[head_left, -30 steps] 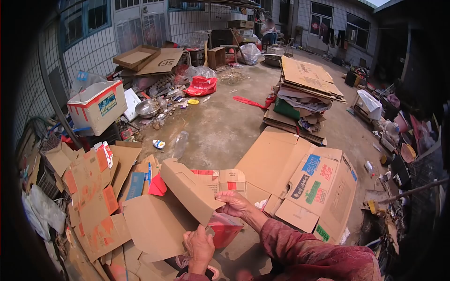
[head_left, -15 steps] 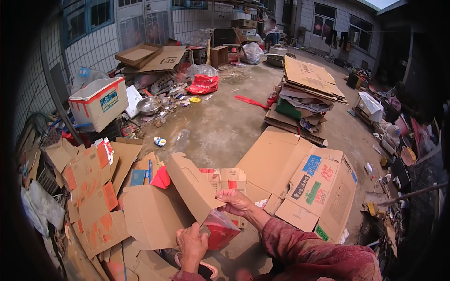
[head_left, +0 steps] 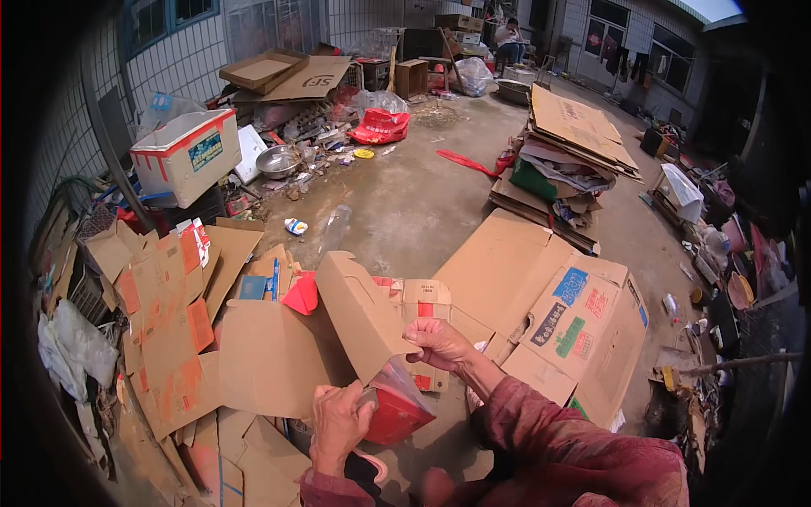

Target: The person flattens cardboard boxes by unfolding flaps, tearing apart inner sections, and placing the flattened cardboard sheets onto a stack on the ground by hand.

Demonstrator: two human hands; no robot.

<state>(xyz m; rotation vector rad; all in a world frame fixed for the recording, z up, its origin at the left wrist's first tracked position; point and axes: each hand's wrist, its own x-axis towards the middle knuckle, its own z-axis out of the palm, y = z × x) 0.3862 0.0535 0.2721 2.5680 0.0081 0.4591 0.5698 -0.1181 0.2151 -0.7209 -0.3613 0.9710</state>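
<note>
The yard floor [head_left: 397,203] gives the most room: a bare strip runs from just beyond the carton to the far end, hemmed by clutter along both sides. On the near right, a flattened box [head_left: 583,325] lies with its printed panels up, its left edge close to the right hand. The cardboard heap [head_left: 169,321] fills the near left, its sheets overlapping with uneven edges, leaving little open floor there. Farther right, the stack [head_left: 579,127] narrows the strip, its top sheets jutting past the layers below. The carton [head_left: 287,359] is in both hands at the near middle, one wide panel spread left over the heap's edge, another raised, and a red part below. The foam box [head_left: 190,156] sits at the far left, its rim trimmed in red. Beyond it to the right is a red bag [head_left: 379,127], at the clutter's edge. The right hand [head_left: 443,345] pinches the raised panel's corner; the left hand [head_left: 340,422] is curled on the carton's near edge, gripping it. A steel basin [head_left: 278,161] borders the strip on the left, and a clear bottle [head_left: 336,226] lies on open floor beyond the carton.
</note>
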